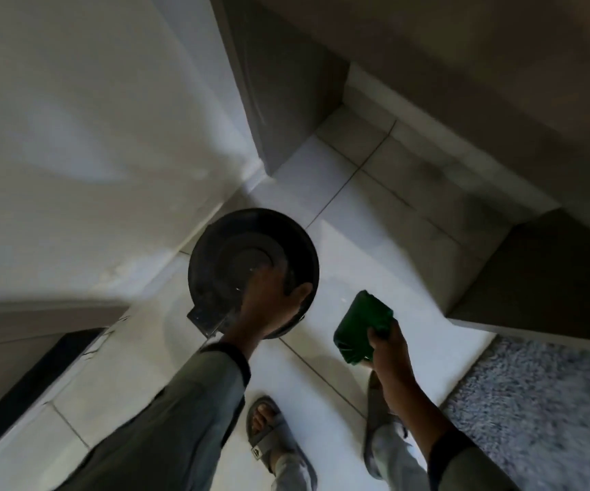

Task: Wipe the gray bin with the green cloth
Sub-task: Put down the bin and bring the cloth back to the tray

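Observation:
A round dark gray bin (229, 256) with a closed lid stands on the white tiled floor beside the wall, seen from above. My left hand (272, 303) rests on the near right part of its lid and rim, fingers curled over the edge. To the right of the bin, my right hand (387, 343) is closed around a folded green cloth (359, 327), held in the air apart from the bin. A small flat tab (203, 318) sticks out at the bin's near left side.
A white wall (91, 154) runs along the left. A dark cabinet or door edge (276, 101) stands behind the bin. A gray shaggy rug (541, 412) lies at the right. My sandalled feet (268, 434) stand on the tiles below.

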